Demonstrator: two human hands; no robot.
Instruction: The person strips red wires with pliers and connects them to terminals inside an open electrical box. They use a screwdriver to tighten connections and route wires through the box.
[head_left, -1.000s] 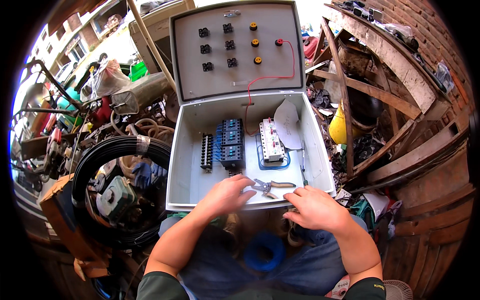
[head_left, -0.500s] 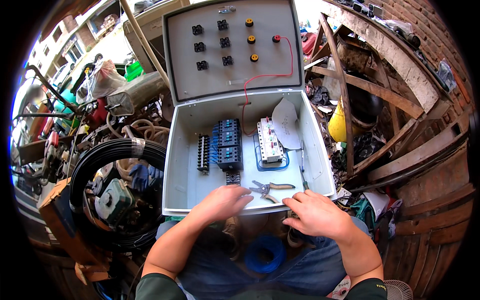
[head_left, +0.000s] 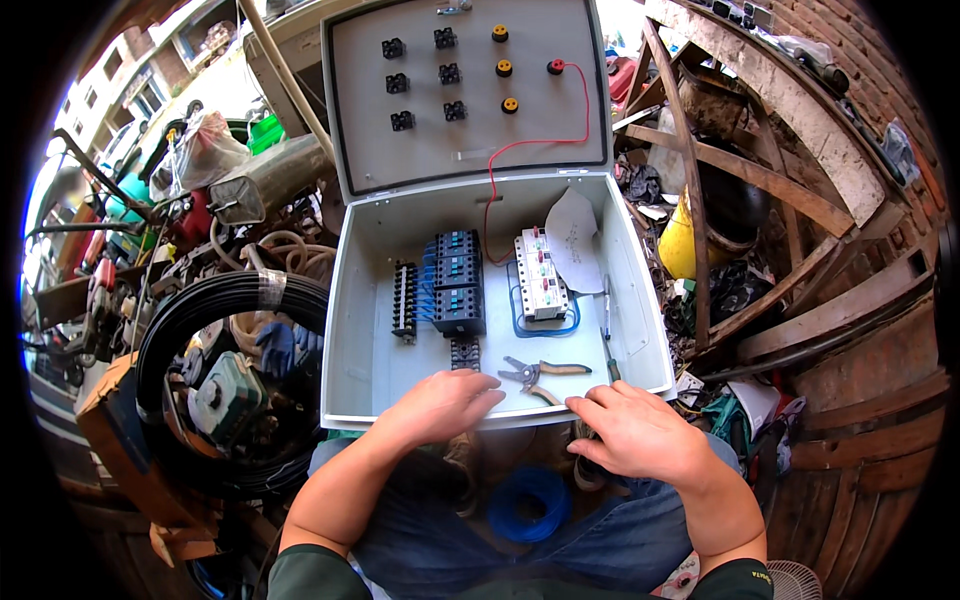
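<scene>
In the head view, the open grey enclosure [head_left: 390, 372] fills the middle of the frame, its lid [head_left: 400, 160] raised at the top. We find a black cable coil [head_left: 153, 350] close by its left wall, with a cardboard box [head_left: 108, 415] farther out at lower left. At upper right, a timber frame [head_left: 688, 160] and a yellow bucket [head_left: 678, 242] crowd the other side.

Inside, we see a black terminal strip [head_left: 404, 300], dark contactors [head_left: 459, 285] and white breakers [head_left: 541, 275] standing up from the floor, and a red wire [head_left: 520, 143] crossing from the lid. Cutters [head_left: 530, 376] lie near the front, jaws apart, and a thin tool [head_left: 612, 370] lies along the right wall.

At the lower centre, our left hand [head_left: 447, 404] is palm down at the front edge, just below a small black block [head_left: 465, 353]; its fingers are loosely bent, and we cannot tell whether they grip anything. Our right hand [head_left: 640, 430] has fingertips at the rim, thumb spread below. Pale floor shows between contactors and breakers.
</scene>
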